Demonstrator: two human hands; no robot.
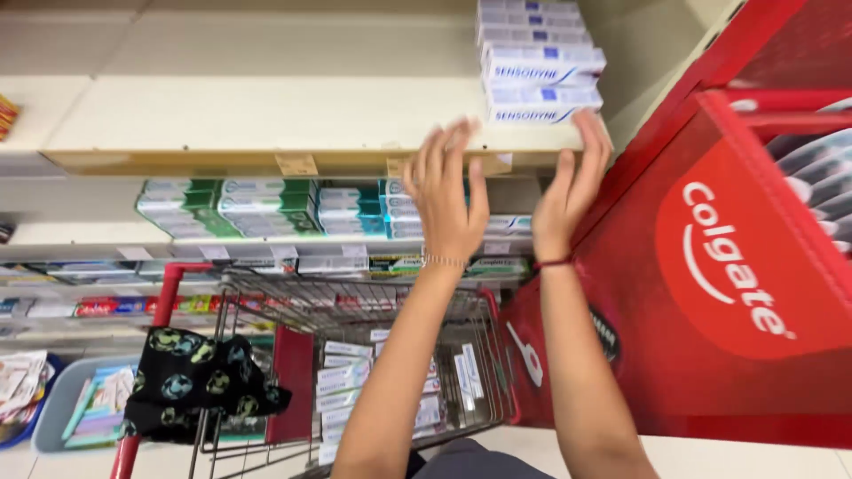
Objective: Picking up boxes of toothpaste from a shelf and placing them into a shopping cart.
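- At one o'clock on the cream shelf, I see a stack of white-and-blue cardboard toothpaste boxes, squared against the shelf's right end.
- Left hand is spread wide, empty, just beside the stack.
- Right hand is open, fingertips touching the stack's lowest box, steadying it.
- At six o'clock, a wire shopping trolley holds more boxes within reach.

- Bright, even indoor light from above; colours read warm.
- Soft shadow under the top shelf edge; lower shelves dimmer.
- Left hand and right hand smeared by motion blur, fingertips soft.
- Red display stand shows mild sheen, no hard glare.
- Wide-angle bending at the frame edges; the cart leans.
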